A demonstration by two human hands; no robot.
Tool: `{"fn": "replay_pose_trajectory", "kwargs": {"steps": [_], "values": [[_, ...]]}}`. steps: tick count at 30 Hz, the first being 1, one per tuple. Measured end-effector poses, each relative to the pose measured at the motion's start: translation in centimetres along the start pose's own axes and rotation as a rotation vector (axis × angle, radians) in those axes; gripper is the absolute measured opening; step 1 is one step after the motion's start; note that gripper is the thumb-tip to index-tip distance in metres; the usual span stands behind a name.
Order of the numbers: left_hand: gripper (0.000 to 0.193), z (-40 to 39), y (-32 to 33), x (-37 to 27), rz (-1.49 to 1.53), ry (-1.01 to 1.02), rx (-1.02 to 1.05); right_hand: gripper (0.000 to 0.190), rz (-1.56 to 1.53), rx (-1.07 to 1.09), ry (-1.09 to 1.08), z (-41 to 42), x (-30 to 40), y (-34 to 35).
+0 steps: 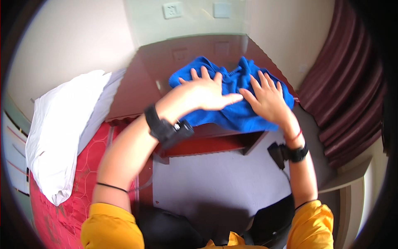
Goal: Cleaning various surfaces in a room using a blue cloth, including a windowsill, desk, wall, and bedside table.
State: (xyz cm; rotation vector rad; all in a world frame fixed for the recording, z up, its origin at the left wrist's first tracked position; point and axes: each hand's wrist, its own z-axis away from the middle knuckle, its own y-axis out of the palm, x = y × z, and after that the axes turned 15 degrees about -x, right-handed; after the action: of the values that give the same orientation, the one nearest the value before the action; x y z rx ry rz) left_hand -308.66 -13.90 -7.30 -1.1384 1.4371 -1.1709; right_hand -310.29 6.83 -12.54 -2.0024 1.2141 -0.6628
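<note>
A blue cloth garment (236, 115) lies spread over the front of a glossy dark-red wooden table (143, 74), its lower part reaching the front edge. It has a gathered, ribbed section at the top middle. My left hand (208, 91) is on the garment's left half, palm down, with fingers apart. On the right half rests my right hand (267, 98), also flat with spread fingers. The two thumbs nearly meet near the middle. Neither hand grips the cloth. Black strapped devices are on both wrists.
At the left, a white pillow or folded bedding (65, 133) lies on a red quilted bed surface (90, 165). A dark purple curtain (345, 81) hangs at the right. Behind the table, a wall socket (172, 10) and a blank plate (222, 10) show. An open shelf (205, 146) sits beneath the tabletop.
</note>
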Motion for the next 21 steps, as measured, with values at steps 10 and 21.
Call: {"fn": "replay_pose_trajectory", "kwargs": {"steps": [10, 21], "values": [[0.044, 5.8, 12.0, 6.2, -0.147, 0.444, -1.298, 0.031, -0.24, -0.934, 0.049, 5.1, 7.2, 9.9], [0.043, 9.7, 22.4, 14.8, -0.295, 0.051, -1.235, 0.042, -0.183, -0.958, -0.208, 6.7, 14.4, 19.0]]}}
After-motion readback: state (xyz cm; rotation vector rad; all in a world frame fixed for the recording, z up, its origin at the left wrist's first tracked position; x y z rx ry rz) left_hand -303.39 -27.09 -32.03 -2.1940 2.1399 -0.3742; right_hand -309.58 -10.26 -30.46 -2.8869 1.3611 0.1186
